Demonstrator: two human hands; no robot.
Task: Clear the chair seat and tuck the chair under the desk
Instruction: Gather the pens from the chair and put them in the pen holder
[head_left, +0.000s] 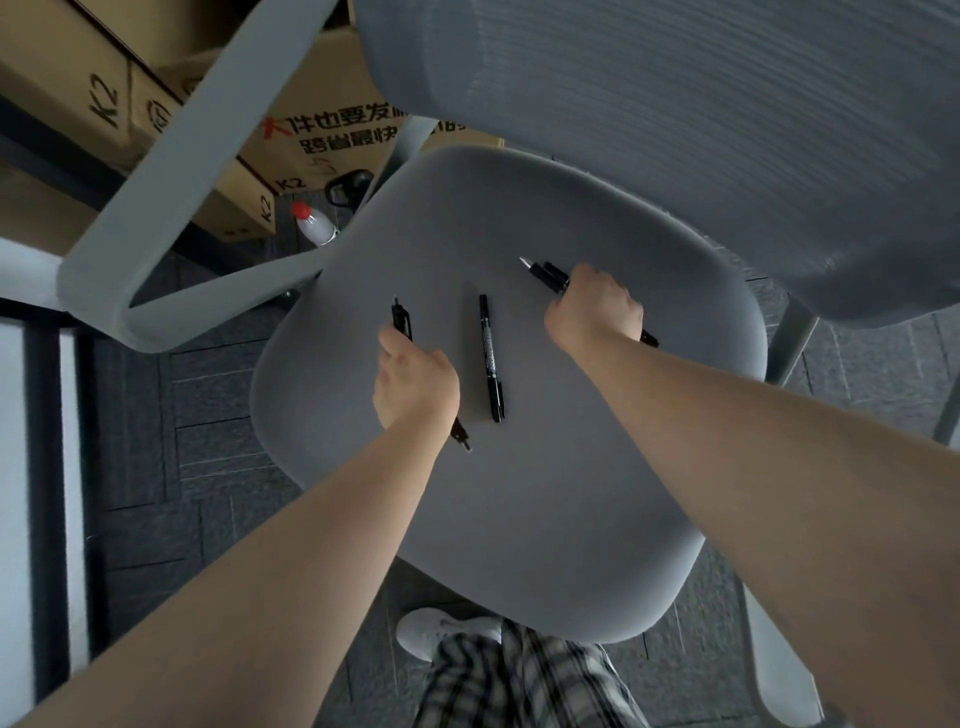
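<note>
A grey chair seat (519, 493) fills the middle of the view, its mesh backrest (701, 130) rising beyond it. Near the seat's centre a black marker (490, 358) lies loose, touched by neither hand. To the marker's left, the left hand (415, 384) has its grip clenched around a black pen (401, 322), whose ends stick out above and below the fist. To the marker's right, the right hand (592, 312) grips a bundle of black pens (545, 273), one with a silver tip. Beyond the seat's far left edge, cardboard boxes (311, 140) and a red-capped bottle (314, 226) sit on the floor.
</note>
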